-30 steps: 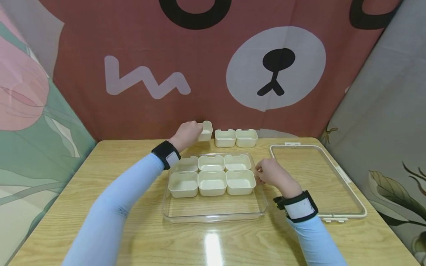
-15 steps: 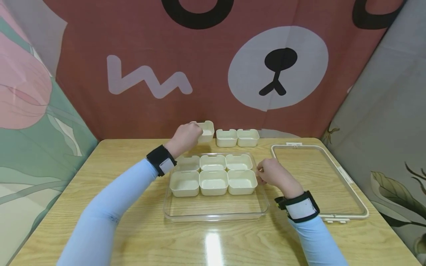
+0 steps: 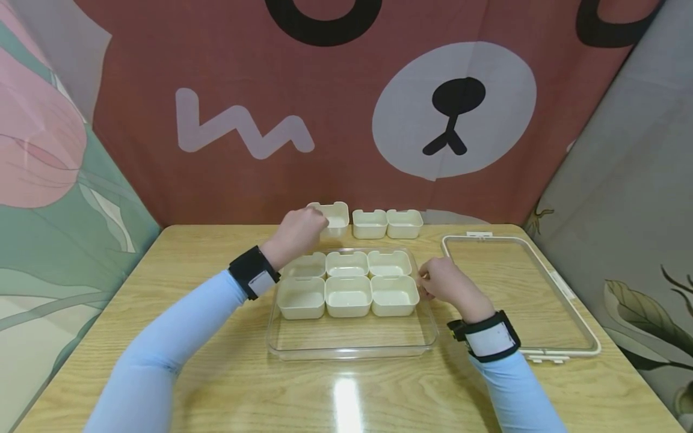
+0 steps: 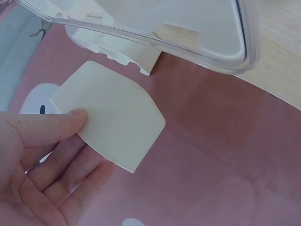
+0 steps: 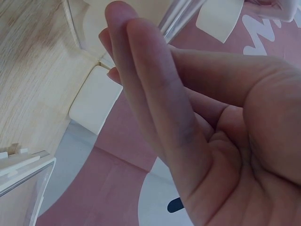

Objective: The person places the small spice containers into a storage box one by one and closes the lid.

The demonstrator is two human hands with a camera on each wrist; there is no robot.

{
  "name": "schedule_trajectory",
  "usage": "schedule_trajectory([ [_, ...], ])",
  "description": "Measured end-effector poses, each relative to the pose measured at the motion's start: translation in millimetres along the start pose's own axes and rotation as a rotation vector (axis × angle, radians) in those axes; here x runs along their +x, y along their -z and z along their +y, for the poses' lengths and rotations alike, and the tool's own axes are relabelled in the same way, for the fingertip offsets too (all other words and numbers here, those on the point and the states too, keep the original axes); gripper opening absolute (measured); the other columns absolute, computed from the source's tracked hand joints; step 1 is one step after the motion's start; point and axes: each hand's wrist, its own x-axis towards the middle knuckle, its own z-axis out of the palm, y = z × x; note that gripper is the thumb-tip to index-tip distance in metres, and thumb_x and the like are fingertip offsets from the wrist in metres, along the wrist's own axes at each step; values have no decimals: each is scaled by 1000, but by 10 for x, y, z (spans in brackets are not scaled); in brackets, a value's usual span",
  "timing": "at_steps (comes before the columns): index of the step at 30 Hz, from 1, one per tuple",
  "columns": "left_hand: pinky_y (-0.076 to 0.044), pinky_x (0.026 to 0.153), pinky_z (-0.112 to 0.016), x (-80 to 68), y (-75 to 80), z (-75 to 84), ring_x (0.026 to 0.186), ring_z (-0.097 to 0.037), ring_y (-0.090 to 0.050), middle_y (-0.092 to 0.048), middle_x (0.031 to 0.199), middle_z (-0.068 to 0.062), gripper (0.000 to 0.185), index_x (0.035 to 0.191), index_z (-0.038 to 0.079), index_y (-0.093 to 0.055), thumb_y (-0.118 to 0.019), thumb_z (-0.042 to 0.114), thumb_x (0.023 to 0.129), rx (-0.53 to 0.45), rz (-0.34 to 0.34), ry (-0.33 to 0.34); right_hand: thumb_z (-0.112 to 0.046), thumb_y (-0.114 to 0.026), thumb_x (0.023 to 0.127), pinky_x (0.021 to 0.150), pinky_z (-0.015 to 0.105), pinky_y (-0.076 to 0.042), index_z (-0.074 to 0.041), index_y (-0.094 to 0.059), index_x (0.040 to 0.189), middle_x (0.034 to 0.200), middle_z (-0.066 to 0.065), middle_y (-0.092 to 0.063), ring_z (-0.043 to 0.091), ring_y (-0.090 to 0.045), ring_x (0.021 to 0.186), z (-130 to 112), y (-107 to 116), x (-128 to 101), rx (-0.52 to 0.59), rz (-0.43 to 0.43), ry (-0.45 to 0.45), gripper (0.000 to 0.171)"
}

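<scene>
Left hand (image 3: 296,231) pinches a cup (image 3: 331,215) by its rim, lifted above the table's (image 3: 216,385) back edge, just behind the tray (image 3: 352,346). Right hand (image 3: 445,285) rests at the tray's right rim, fingers loosely curled, holding nothing. Tray's front row is open; the lid (image 3: 520,294) lies to the right.

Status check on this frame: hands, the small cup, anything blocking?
Left hand grips one cream cup above the table's far edge. Right hand rests at the clear tray rim. Six cups seated; front row free.
</scene>
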Motion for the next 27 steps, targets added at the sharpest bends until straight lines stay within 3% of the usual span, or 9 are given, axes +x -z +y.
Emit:
schedule_trajectory([
  [10, -45, 41, -31, -138, 82, 93, 59, -16, -53, -58, 64, -5, 23, 75, 9, -71, -55, -8, 78, 25, 74, -38, -6, -60, 90, 53, 26, -50, 2, -70, 83, 63, 8, -67, 14, -63, 56, 4, -2, 13, 2, -8, -14, 15],
  [17, -37, 42, -26, -251, 156, 159, 57, -15, -46, -53, 61, -4, 23, 71, 8, -69, -55, -10, 76, 13, 97, -78, -7, -60, 90, 52, 25, -49, -1, -70, 79, 58, 3, -64, 10, -60, 53, 1, 5, 12, -12, -7, -7, 16],
  [27, -37, 38, -28, -412, 150, 218, 54, -15, -47, -54, 60, -3, 26, 67, 10, -67, -53, -9, 76, 15, 143, -88, -7, -58, 91, 52, 26, -49, 1, -70, 84, 58, 1, -63, 9, -59, 53, 10, -2, 23, -6, -17, -21, 16],
])
